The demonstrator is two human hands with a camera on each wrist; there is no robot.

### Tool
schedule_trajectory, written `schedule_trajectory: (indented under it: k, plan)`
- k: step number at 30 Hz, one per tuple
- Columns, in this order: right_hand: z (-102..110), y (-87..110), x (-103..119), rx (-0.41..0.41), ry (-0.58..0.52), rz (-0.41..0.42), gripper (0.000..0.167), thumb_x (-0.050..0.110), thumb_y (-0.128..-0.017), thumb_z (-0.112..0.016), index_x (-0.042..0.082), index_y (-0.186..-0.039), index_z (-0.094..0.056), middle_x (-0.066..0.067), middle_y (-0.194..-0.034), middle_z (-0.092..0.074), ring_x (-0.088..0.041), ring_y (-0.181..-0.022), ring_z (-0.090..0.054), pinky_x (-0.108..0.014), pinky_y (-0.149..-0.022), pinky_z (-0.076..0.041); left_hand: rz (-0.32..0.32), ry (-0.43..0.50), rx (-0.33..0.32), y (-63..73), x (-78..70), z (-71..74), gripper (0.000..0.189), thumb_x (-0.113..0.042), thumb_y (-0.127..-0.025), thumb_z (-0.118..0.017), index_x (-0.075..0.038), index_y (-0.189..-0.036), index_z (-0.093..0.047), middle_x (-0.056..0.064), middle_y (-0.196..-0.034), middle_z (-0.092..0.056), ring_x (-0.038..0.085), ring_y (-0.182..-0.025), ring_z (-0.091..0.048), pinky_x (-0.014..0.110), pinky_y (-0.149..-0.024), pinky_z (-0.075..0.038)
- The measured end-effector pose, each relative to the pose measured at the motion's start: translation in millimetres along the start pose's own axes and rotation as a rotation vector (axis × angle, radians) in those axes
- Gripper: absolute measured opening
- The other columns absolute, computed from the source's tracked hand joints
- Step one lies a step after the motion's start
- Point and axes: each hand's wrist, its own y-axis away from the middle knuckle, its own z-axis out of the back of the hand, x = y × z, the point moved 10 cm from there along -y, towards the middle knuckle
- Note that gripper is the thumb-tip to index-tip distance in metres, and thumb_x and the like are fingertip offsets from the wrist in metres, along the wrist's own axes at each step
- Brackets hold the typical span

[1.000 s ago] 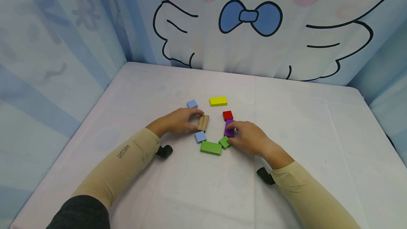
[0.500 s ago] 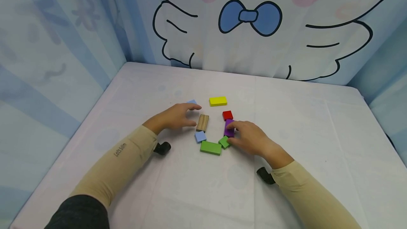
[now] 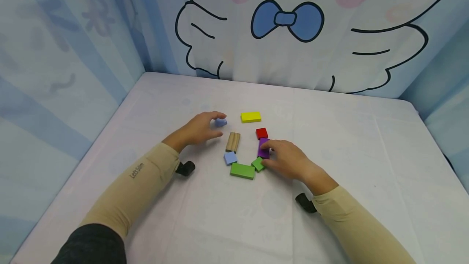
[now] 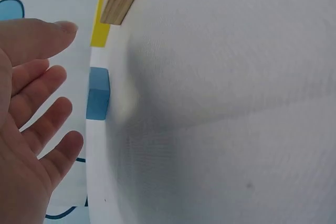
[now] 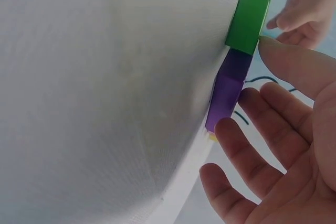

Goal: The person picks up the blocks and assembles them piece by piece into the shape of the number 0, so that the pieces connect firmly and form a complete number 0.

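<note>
My left hand (image 3: 199, 128), fingers spread, reaches to the far light blue block (image 3: 221, 122). In the left wrist view that blue block (image 4: 98, 94) stands apart from the fingers, with nothing between them. Just right of this hand lies the natural wood block (image 3: 233, 142). My right hand (image 3: 286, 158) rests at the right side, fingers relaxed, with fingertips at the purple block (image 3: 263, 148) and the thumb at the small green block (image 3: 258, 164). The right wrist view shows the purple block (image 5: 228, 95) end to end with the green block (image 5: 248, 22), thumb tip right at its edge.
A red block (image 3: 261, 133) sits beyond the purple one, and a yellow block (image 3: 250, 117) lies farther back. Nearer me are another light blue block (image 3: 230, 158) and a long green block (image 3: 242, 171). A white cloth covers the table (image 3: 351, 146); patterned curtains (image 3: 234, 31) stand behind.
My left hand has let go of the wood block and moved away, back and left, to the far light blue block. The right hand has stayed in place.
</note>
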Motion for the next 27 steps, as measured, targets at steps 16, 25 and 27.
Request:
schedule_trajectory:
  k: [16, 25, 27]
  plan:
    - [-0.4, -1.4, -0.6, 0.0, -0.002, 0.006, 0.037, 0.019, -0.092, -0.073, 0.004, -0.125, -0.064, -0.013, -0.121, -0.066, -0.034, -0.114, -0.06, -0.051, -0.101, -0.044, 0.122, -0.017, -0.048, -11.8, 12.3, 4.4, 0.053, -0.008, -0.098, -0.062, -0.012, -0.149, -0.047, 0.01, -0.15, -0.046, 0.027, -0.14, -0.04, 0.043, -0.114, -0.032]
    - [-0.2, -0.7, -1.2, 0.007, -0.011, -0.012, 0.037, 0.019, -0.092, -0.073, 0.005, -0.126, -0.064, -0.013, -0.122, -0.066, -0.034, -0.115, -0.059, -0.051, -0.101, -0.044, 0.17, 0.022, -0.075, -19.0, 20.9, 5.8, 0.045, -0.008, -0.099, -0.06, -0.01, -0.143, -0.052, 0.01, -0.144, -0.052, 0.026, -0.133, -0.047, 0.041, -0.11, -0.037]
    - [-0.3, -0.4, -1.3, 0.009, -0.013, -0.015, 0.038, 0.019, -0.092, -0.073, 0.005, -0.126, -0.064, -0.013, -0.122, -0.066, -0.034, -0.115, -0.059, -0.051, -0.101, -0.044, 0.17, 0.03, -0.087, -21.2, 22.1, 5.7, 0.043, -0.007, -0.098, -0.06, -0.009, -0.141, -0.054, 0.01, -0.141, -0.055, 0.025, -0.129, -0.05, 0.04, -0.109, -0.039]
